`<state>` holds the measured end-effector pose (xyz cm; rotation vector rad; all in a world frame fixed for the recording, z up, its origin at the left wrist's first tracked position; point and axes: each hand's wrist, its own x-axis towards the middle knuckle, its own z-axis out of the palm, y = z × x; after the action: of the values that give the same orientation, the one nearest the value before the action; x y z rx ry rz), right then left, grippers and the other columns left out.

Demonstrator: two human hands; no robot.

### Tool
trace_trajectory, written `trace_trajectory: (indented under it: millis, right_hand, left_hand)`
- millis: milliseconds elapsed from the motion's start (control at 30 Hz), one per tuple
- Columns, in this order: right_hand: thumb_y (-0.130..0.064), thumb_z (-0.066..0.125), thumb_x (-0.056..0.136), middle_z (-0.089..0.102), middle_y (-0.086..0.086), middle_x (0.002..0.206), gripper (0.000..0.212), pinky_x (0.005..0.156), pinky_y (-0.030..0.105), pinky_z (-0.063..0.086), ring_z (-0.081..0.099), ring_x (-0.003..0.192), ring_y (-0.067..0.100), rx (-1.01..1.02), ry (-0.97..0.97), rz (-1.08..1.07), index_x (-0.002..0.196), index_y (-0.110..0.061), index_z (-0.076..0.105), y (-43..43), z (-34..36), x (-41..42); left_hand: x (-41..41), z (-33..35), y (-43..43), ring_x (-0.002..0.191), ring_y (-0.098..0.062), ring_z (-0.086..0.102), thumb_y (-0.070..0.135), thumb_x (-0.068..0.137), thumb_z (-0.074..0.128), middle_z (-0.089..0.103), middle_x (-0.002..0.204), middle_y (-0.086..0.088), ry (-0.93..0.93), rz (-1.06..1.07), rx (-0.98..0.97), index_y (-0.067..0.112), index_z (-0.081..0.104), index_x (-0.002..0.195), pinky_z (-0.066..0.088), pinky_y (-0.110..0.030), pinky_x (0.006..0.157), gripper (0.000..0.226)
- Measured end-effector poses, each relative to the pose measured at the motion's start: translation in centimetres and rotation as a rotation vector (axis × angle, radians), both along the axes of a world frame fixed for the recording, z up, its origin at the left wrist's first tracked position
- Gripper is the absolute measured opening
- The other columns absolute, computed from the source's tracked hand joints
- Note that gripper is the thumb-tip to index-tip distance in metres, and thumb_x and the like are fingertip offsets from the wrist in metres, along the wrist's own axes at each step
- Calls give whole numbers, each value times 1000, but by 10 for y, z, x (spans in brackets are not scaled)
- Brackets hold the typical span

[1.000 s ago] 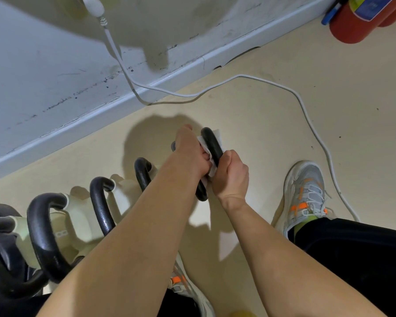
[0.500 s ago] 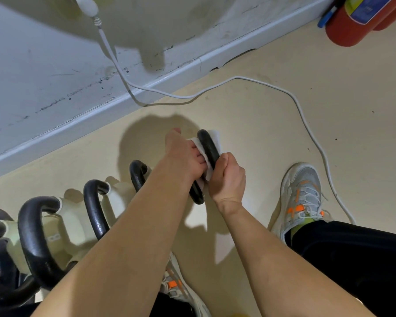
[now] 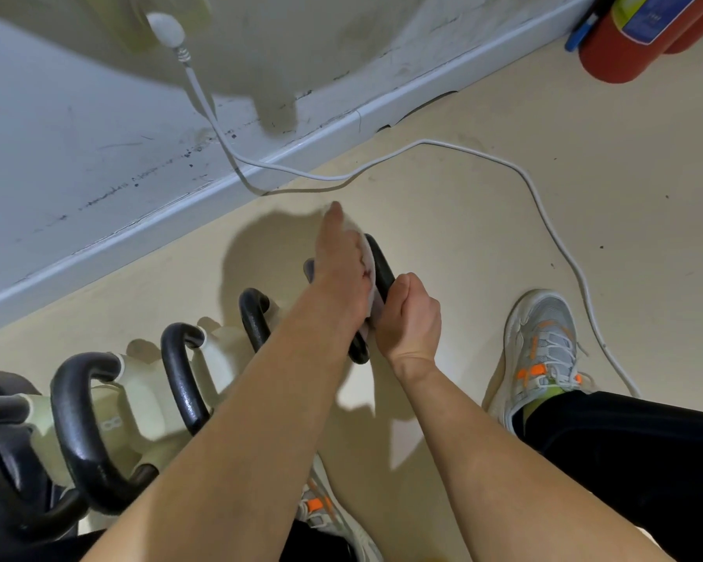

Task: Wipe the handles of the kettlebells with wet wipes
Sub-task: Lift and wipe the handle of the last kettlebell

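Observation:
A row of pale kettlebells with black handles stands on the floor along the wall. The rightmost kettlebell's black handle [image 3: 382, 263] is between my hands. My right hand [image 3: 408, 318] grips the near side of that handle. My left hand [image 3: 339, 261] lies with fingers stretched out flat along the handle's left side, pressing a white wet wipe [image 3: 368, 277] against it. Most of the wipe is hidden between my hand and the handle. This kettlebell's body is hidden under my arms.
More kettlebell handles [image 3: 179, 379] line up to the left. A white cable [image 3: 544, 204] runs from a wall plug across the floor. A red fire extinguisher [image 3: 634, 38] stands at top right. My shoes [image 3: 544, 350] sit near the kettlebells.
My left hand went from curled around the handle with the wipe to fingers stretched straight forward along it. My right hand kept its grip.

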<state>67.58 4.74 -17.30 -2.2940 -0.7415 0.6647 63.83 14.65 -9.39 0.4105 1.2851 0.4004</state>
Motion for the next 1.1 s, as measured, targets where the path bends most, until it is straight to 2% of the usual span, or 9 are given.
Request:
trace_trajectory:
  millis: [100,167,300,367,567,700,800,967,1100]
  right_hand:
    - [-30,30,103,37,-3,57,36,58,34,25,35,52,22,-23,-16,-1,67,-25,25,1,-2,0]
    - [-26,35,105,35,-5,57,39,58,34,24,31,50,18,-48,-29,13,67,-26,23,2,-1,0]
    - [-38,16,96,40,1,59,36,59,38,30,44,61,32,2,-2,-5,71,-18,33,1,5,0]
    - [-38,15,95,42,2,59,38,60,37,29,45,62,34,7,-10,5,72,-15,35,0,6,0]
    - [-38,17,95,35,-2,56,33,58,38,26,37,59,32,19,-7,1,68,-22,25,1,8,-1]
    - [-35,20,94,34,-2,55,31,57,38,26,35,58,31,35,8,-18,68,-20,27,0,9,-1]
    - [-34,21,94,36,-2,54,31,57,37,27,37,57,31,42,8,-26,67,-20,27,1,9,-1]
    - [-36,19,94,46,1,58,36,58,39,33,47,60,33,41,25,-33,69,-18,38,0,9,-2]
    - [-33,21,95,35,-4,53,32,56,36,26,35,53,26,44,5,-29,65,-24,25,1,8,-3]
  left_hand:
    - [15,-5,-4,101,-11,56,66,95,36,56,112,8,65,-35,72,20,61,119,42,-31,98,57]
    - [16,-10,0,122,-16,54,65,96,33,59,129,7,223,-200,198,20,63,125,35,-35,109,61]
    - [10,-18,20,97,-16,61,62,99,23,71,97,2,398,-575,449,19,76,86,42,-30,89,69]
    - [5,-27,36,95,-16,63,66,96,26,73,93,1,409,-746,491,21,77,75,44,-34,95,71]
    - [2,-41,65,97,-14,60,71,95,26,71,100,2,372,-968,421,20,77,91,38,-34,99,71]
    - [1,-35,65,83,-15,56,77,90,26,64,77,7,297,-1125,402,22,72,81,40,-34,92,73]
    - [11,-19,64,80,-16,56,68,97,14,65,77,6,341,-1282,525,16,72,85,40,-32,80,79]
    - [31,-13,58,95,-18,56,71,94,5,62,104,2,509,-1738,786,24,65,94,37,-36,88,76]
    - [27,-23,66,97,-20,56,68,96,6,61,103,3,532,-1796,900,25,67,96,38,-36,88,75]
